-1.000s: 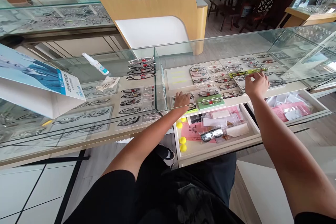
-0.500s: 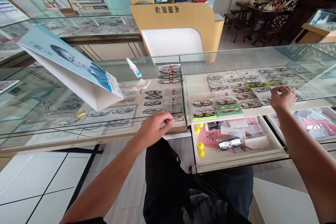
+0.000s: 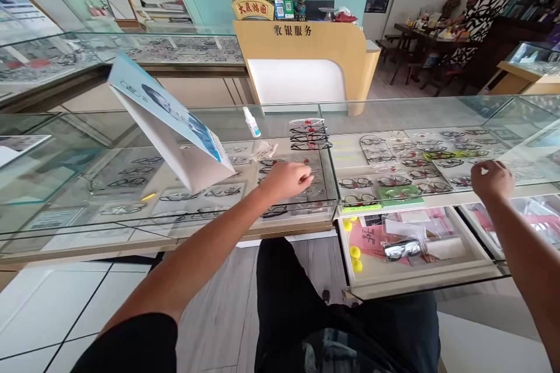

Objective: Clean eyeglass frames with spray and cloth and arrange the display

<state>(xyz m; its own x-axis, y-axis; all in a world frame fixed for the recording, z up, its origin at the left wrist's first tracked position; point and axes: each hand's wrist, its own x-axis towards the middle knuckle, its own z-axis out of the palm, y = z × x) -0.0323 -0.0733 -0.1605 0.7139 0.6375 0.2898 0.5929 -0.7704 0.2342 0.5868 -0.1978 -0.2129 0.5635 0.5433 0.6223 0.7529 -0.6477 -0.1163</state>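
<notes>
My left hand is loosely closed with nothing visible in it, above the glass counter. Beneath it, rows of eyeglasses lie inside, partly covered by the hand. Farther back, stacked eyeglasses with red tags stand beside a white cloth and a white spray bottle. My right hand has thumb and fingers curled into a ring, and I see nothing held. It hovers at the near edge of the case, close to a tray of eyeglasses.
An open drawer holds sunglasses, plastic packets and yellow balls. Another drawer is open to its right. A folded advertising card stands on the left. Beyond are a wooden cashier desk and people at a table.
My left hand has moved forward and right, from the counter's near edge to over the eyeglasses. My right hand stays near the same tray, still curled. The camera view has shifted.
</notes>
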